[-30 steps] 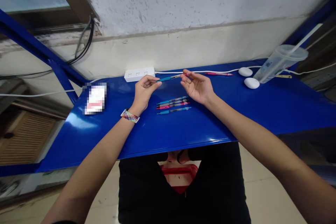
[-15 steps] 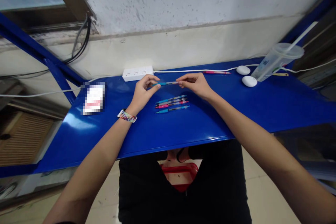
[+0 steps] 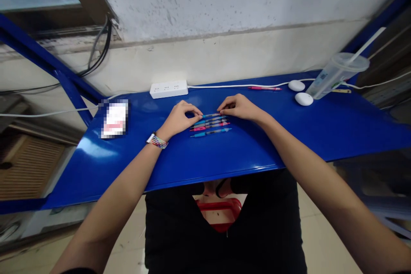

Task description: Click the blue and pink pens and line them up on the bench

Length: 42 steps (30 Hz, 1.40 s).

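A blue pen (image 3: 210, 115) lies crosswise between my hands, at the far side of a row of pens on the blue table (image 3: 257, 145). My left hand (image 3: 182, 119) pinches its left end between thumb and fingers. At the other end, the fingertips of my right hand (image 3: 239, 107) are closed on the pen's tip. Close below it in the row are another blue pen (image 3: 208, 121), a pink pen (image 3: 208, 126) and, nearest me, a blue pen (image 3: 210, 133). My fingers partly cover the ends of the upper pens.
Against the wall stands a white power strip (image 3: 169, 89) with its cable running right. A pink pen (image 3: 265, 88), two white rounded objects (image 3: 303, 99) and a clear cup (image 3: 332, 75) with a straw are at the back right. A pixelated item (image 3: 114, 119) lies at left.
Both hands have come down and toward me with the blue pen, from above the table to the far side of the row. The other pens stay where they were.
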Tool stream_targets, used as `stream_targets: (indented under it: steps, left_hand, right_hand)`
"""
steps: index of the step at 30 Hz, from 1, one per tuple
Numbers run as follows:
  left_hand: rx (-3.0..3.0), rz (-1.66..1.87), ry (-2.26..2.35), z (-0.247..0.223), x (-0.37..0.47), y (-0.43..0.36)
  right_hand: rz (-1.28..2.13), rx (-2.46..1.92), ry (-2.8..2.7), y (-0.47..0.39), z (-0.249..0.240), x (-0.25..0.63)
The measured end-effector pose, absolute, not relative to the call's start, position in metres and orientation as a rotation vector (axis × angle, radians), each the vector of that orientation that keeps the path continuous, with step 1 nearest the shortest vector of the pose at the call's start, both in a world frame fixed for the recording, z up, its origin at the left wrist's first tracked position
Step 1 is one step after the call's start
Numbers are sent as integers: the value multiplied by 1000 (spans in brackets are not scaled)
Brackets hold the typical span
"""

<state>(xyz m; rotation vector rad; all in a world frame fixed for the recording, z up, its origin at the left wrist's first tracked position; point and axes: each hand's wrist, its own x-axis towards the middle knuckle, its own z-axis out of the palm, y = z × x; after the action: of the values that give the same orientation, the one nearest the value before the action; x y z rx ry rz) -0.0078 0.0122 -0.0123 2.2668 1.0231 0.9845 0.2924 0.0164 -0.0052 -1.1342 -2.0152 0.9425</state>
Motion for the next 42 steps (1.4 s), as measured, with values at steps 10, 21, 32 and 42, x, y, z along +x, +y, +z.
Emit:
stream_targets:
  steps: [10, 21, 32, 42]
  left_hand:
    - [2368, 894, 998, -13, -6, 13]
    - [2371, 877, 988, -12, -5, 13]
    - [2409, 746, 1203, -5, -3, 8]
    - [2355, 979, 1338, -17, -4, 18]
  right_hand:
    - [903, -1133, -2110, 11, 0, 290]
    - [858, -1117, -2137, 10, -1, 290]
    - [711, -778, -2250, -12, 8, 276]
    - [714, -749, -2411, -16, 3, 268]
